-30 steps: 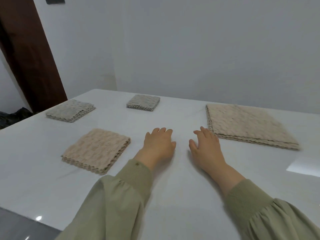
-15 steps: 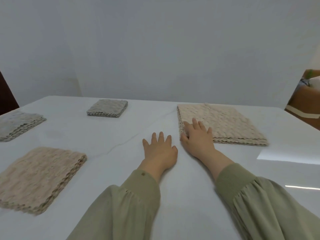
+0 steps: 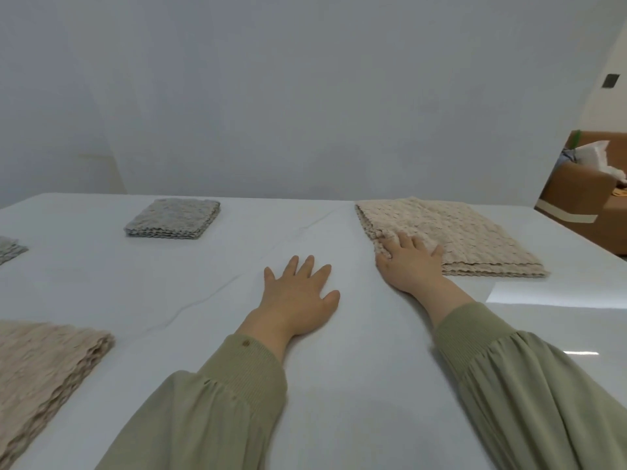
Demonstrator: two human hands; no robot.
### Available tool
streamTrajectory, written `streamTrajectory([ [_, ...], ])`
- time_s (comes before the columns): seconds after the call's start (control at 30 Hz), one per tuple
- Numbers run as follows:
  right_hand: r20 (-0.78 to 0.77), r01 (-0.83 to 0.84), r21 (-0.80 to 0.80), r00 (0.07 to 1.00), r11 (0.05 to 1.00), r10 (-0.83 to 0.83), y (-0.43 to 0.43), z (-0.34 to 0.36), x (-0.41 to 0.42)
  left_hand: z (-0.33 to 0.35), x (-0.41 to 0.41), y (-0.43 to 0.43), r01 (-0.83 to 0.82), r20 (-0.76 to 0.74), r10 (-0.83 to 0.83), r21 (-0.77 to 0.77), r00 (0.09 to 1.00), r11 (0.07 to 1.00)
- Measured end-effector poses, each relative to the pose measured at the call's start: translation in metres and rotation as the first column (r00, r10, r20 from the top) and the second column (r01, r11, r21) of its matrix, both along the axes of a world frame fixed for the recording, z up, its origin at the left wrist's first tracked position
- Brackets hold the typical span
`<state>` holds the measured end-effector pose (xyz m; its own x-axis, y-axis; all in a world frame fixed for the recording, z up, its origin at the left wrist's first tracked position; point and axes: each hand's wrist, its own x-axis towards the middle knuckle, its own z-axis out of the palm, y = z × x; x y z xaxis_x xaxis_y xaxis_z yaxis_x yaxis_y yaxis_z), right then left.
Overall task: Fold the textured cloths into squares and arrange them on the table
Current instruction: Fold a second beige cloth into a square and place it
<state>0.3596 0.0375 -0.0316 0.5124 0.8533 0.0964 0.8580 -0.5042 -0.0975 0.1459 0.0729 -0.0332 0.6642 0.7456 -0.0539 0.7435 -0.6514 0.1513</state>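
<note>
A stack of large beige textured cloths [image 3: 451, 232] lies flat at the right of the white table [image 3: 210, 286]. My right hand [image 3: 407, 266] rests on the stack's near left corner, fingers on the top cloth and slightly bunching it. My left hand [image 3: 298, 296] lies flat and spread on the bare table, holding nothing. A folded grey cloth square [image 3: 173, 218] sits at the back left. A second grey folded cloth [image 3: 8, 249] shows at the left edge. A folded beige cloth square [image 3: 44, 368] lies at the near left, partly cut off.
A plain white wall stands behind the table. A brown sofa [image 3: 583, 195] with white items on it is past the table's right edge. A bright reflection [image 3: 556, 296] lies on the table at the right. My green sleeves fill the bottom of the view.
The view has swung right. My right hand moved from the bare table onto the near left corner of the large beige stack. My left hand stayed flat on the table.
</note>
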Motion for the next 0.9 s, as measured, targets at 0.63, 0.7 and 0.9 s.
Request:
streamTrajectory([
  [0.63,-0.215,0.194,0.509,0.972,0.839,-0.094,-0.018,0.008,0.004,0.002,0.002,0.003,-0.01,0.093,0.012,-0.024,0.996,1.0],
  [0.7,-0.225,0.205,0.507,0.969,0.837,-0.101,-0.018,0.009,0.004,0.002,0.002,0.003,-0.011,0.101,0.014,-0.029,0.995,1.0],
  [0.9,-0.168,0.164,0.352,0.98,0.922,-0.11,-0.015,0.011,-0.003,0.001,0.002,0.004,-0.013,0.114,0.017,-0.035,0.993,0.999],
])
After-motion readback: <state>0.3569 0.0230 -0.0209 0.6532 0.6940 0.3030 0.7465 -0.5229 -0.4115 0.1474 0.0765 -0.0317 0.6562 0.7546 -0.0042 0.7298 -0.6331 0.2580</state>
